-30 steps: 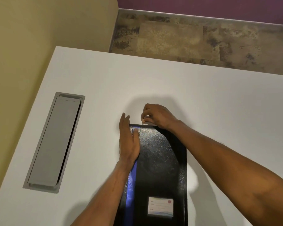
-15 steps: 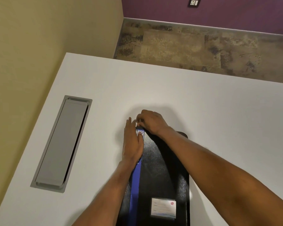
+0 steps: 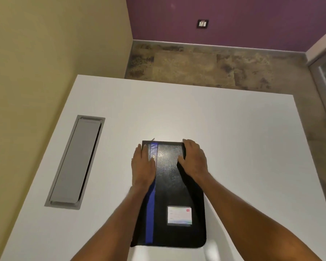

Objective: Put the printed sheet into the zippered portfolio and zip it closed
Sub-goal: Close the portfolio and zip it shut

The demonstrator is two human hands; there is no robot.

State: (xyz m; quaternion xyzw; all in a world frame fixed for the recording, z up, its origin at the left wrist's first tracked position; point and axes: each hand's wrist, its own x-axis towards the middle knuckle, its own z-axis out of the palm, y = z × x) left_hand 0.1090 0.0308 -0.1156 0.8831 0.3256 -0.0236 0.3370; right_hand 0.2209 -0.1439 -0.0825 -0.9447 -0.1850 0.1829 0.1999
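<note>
The black zippered portfolio (image 3: pixel 169 187) with a blue stripe and a white label card (image 3: pixel 179 214) lies flat and closed on the white table (image 3: pixel 233 147). My left hand (image 3: pixel 142 166) rests flat on its far left edge, fingers straight, thumb on the cover. My right hand (image 3: pixel 194 159) holds the far right corner, fingers curled over the edge and thumb on top. A small metal zipper pull (image 3: pixel 153 138) sticks out at the far left corner. The printed sheet is not visible.
A grey cable hatch (image 3: pixel 75 161) is set into the table at the left. A yellow wall runs along the table's left side. Beyond the far table edge are a tiled floor (image 3: pixel 205 68) and a purple wall with a socket (image 3: pixel 202 23).
My right hand left the far left corner, where it was pinching at the zipper, and moved to the far right corner. The view has tilted up. My left hand stayed put.
</note>
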